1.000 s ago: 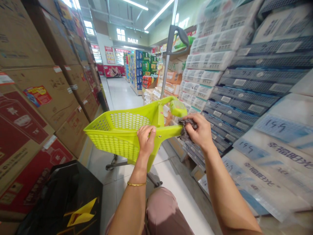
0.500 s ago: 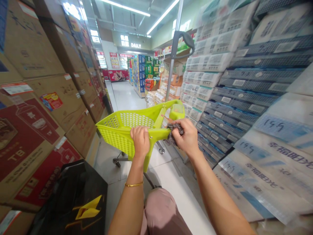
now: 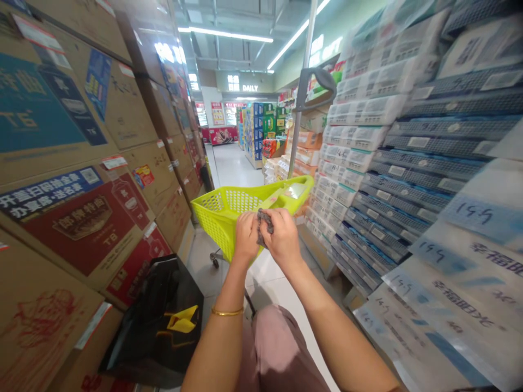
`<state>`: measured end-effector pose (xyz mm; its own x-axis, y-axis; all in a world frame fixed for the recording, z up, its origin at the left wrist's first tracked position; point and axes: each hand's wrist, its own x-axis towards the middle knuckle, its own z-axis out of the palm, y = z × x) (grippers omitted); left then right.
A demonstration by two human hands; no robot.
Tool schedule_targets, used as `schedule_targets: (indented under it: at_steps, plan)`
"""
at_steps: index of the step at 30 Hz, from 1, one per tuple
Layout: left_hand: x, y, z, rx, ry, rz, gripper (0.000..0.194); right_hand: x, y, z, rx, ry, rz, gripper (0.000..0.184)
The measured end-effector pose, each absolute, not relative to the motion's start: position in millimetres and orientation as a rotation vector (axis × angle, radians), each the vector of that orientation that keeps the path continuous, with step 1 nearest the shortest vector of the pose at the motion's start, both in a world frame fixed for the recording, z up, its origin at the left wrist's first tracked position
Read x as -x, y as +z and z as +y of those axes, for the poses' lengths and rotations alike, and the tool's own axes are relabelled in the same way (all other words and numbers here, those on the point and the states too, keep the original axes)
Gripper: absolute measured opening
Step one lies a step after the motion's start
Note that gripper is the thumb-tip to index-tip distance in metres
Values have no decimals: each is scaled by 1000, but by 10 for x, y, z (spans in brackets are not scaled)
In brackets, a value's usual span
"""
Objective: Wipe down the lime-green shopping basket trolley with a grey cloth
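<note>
A lime-green shopping cart (image 3: 218,220) with a perforated basket stands in front of my knees. My left hand (image 3: 247,237) is closed on the near rim of its basket, a gold bangle on the wrist. Bunched in my right hand (image 3: 284,234) is a dark grey cloth (image 3: 265,226), pressed against the rim right beside my left hand. The fingers of both hands partly hide the rim. A grey hooked handle (image 3: 314,90) is fixed on an upright metal pole (image 3: 300,130) behind the cart.
Stacked cardboard boxes (image 3: 81,218) line the left side, with a black bag (image 3: 159,321) before them. Packs of tissue paper (image 3: 408,179) are piled high on the right. A white-tiled aisle (image 3: 232,160) runs back to more shelves.
My right hand has slid the cloth left along the rim, up to my left hand. The view has turned left, and the cart appears further right.
</note>
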<state>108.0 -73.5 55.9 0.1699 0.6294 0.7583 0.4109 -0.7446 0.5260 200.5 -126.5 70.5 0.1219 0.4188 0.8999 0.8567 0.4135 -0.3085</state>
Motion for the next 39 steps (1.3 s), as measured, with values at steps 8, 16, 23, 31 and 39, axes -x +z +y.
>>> schedule_targets:
  at_steps: [8, 16, 23, 31, 39]
  plan:
    - [-940, 642, -749, -2233, 1577, 1006, 46, -2207, 736, -1187, 1104, -392, -1635, 18]
    - [-922, 624, -778, -2213, 1653, 1077, 42, -2494, 747, -1090, 1136, -286, -1548, 17]
    - [-923, 520, -714, -2165, 1764, 1085, 44, -1950, 719, -1206, 1100, -337, -1541, 16]
    - [-870, 568, -734, -2142, 1728, 1031, 42, -2000, 652, -1176, 1016, -391, -1673, 19]
    - [-936, 635, -795, -2096, 1693, 1080, 36, -2530, 662, -1010, 1093, -308, -1523, 17]
